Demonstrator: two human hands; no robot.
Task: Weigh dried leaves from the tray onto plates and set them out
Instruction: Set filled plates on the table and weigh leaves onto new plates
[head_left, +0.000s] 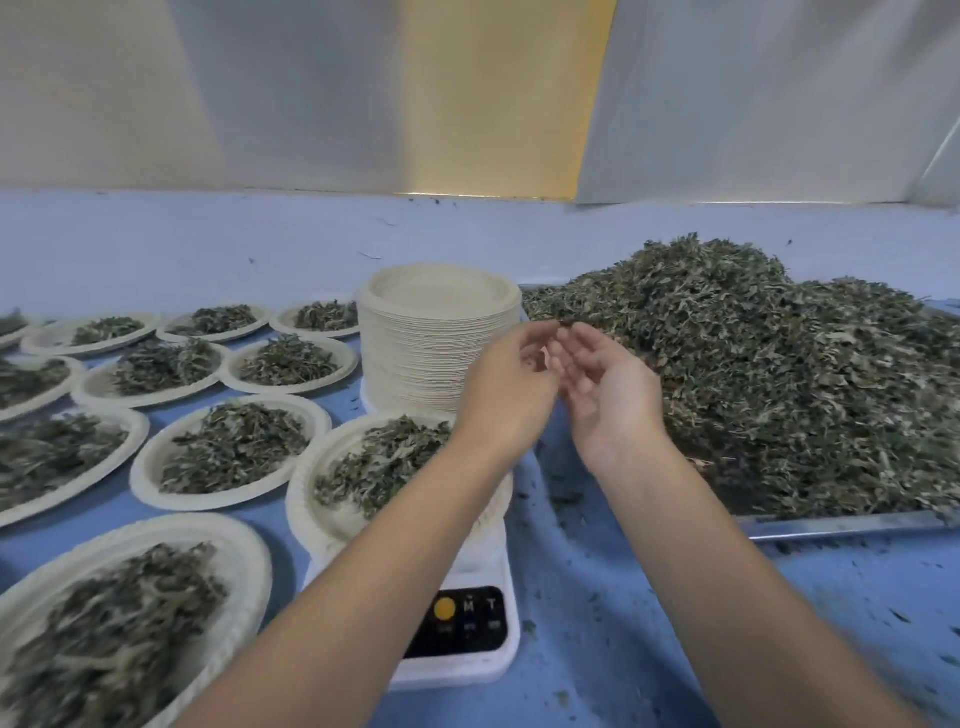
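On the far left, filled plates (143, 467) lie in rows on a blue cloth (623, 597), each with a small heap of dried leaves, some rims overlapping. Just right of them a white scale (488, 571) stands near the front edge, its dark panel with a yellow button facing the person. A plate (306, 499) with a portion of leaves sits on it, partly hidden by the left forearm. Behind the scale is a tall stack (415, 353) of empty plates.

Both hands are raised between the stack and the tray, fingertips meeting. The left hand (511, 384) shows its back, fingers loosely curved towards the right hand; whether it pinches anything cannot be told. The right hand (608, 395) is turned palm up and inward, fingers relaxed and slightly bent, nothing in the palm.

To the right, the metal tray (841, 524) carries a large mound of leaves (779, 374), and crumbs lie scattered on the cloth before it.
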